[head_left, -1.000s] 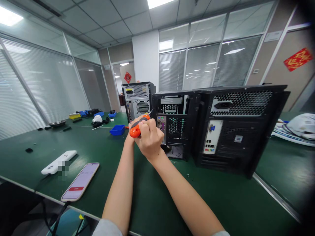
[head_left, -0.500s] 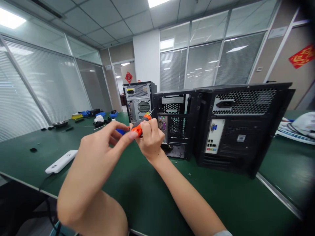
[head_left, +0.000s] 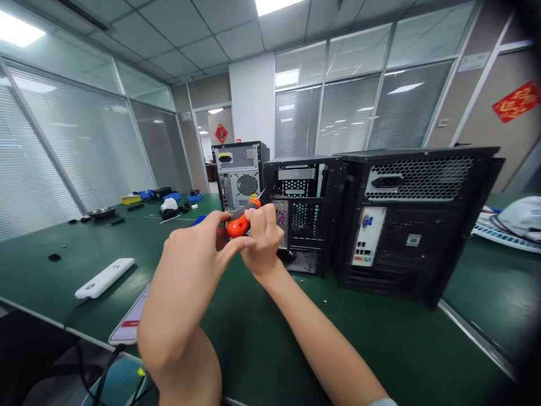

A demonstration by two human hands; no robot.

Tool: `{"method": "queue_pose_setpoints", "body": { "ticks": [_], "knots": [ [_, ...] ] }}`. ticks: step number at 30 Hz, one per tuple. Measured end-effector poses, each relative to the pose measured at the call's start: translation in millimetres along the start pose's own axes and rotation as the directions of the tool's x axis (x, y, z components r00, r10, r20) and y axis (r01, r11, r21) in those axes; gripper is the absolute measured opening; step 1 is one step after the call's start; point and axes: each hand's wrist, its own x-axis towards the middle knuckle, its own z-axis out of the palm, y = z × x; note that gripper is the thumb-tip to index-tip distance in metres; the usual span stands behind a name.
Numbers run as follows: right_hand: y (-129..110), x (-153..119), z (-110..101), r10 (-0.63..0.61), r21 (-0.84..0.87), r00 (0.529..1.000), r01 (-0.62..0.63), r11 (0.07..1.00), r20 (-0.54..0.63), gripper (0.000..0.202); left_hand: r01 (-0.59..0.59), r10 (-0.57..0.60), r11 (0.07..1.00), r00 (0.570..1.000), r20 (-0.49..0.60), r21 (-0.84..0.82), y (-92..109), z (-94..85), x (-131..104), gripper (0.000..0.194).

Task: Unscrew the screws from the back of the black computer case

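Note:
A screwdriver with an orange and dark grey handle is held up between my two hands. Its thin shaft points up and away, close to the left rear edge of an opened black computer case; I cannot tell whether the tip touches it. My right hand is closed round the front of the handle. At the handle's rear end, my left hand curls its fingers behind and its thumb underneath. Coloured ports show just right of my right hand.
Another black computer case stands at the right, and a computer tower stands behind. Small screws lie on the green table. A white power bank and a phone are at the left, a white helmet far right.
My left hand has shifted right and turned round the handle, its thumb now lower and further under. More of the phone shows beside my left arm. The right hand has barely moved.

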Motion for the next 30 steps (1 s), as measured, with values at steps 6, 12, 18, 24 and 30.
{"method": "queue_pose_setpoints", "body": {
  "ticks": [6, 12, 18, 24, 30],
  "knots": [
    [0, 2, 0, 0.032, 0.051, 0.997, -0.028, 0.998, -0.071, 0.021, -0.011, 0.010, 1.000, 1.000, -0.022, -0.022, -1, -0.1, 4, 0.032],
    [-2, 10, -4, -0.003, 0.147, 1.000, 0.000, 0.989, 0.018, 0.019, -0.039, 0.042, 0.998, 0.997, -0.071, 0.041, -4, -0.4, 5, 0.025],
    [-2, 39, -35, -0.040, 0.035, 0.825, 0.025, 0.999, 0.563, 0.023, -0.071, 0.076, 0.996, 0.992, -0.103, 0.046, -5, -0.7, 8, 0.024],
    [-6, 58, -75, -0.013, -0.052, 0.585, 0.095, 0.994, 0.811, 0.043, -0.114, 0.118, 0.993, 0.987, -0.108, 0.041, -2, 0.0, 7, 0.025],
    [-1, 64, -94, 0.097, -0.110, 0.476, 0.001, 0.994, 0.874, 0.020, -0.129, 0.131, 0.991, 0.983, -0.131, 0.025, 0, -0.1, 8, 0.021]
  ]
}}
